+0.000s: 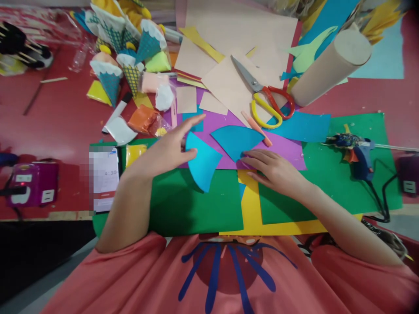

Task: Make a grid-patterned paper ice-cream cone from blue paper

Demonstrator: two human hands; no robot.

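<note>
Fan one (204, 161) lies by our left hand (165, 150), spread wide, holding nothing; our right hand (274, 172), loosely open, touches fan two (236, 139) near its tip. Both seem light and bendy: we should pinch edges.

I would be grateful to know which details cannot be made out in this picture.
All in the head view:
- Part of the lower edge of the right-hand blue paper piece: covered by the right hand's fingertips.
- Whether the left hand's thumb touches the other blue paper piece: contact unclear from above.
- The phone's left edge: hidden by pixelation; its small print is unreadable.
- The far purple socket box: cut off by the right edge.
</note>
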